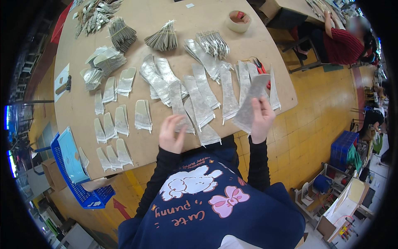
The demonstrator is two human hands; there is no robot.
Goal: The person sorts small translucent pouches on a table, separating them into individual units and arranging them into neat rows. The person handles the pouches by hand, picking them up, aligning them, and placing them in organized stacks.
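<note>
My right hand (263,120) pinches a long grey fabric piece (251,103) between thumb and fingers, lifted over the table's near right edge. My left hand (172,135) is at the near edge, thumb and fingers apart, its fingertips beside the lower end of another grey fabric piece (177,97). Similar long pieces overlap around it, among them a wide piece (198,99) in the middle and a narrower piece (229,93) to the right. Whether the left fingertips touch the fabric I cannot tell.
Small cut pieces (143,115) lie in rows at left. Banded bundles (122,34), a tape roll (238,21) and red-handled pliers or snips (260,66) are farther back. A blue basket (89,197) stands by the left edge. Another person (344,43) sits at far right.
</note>
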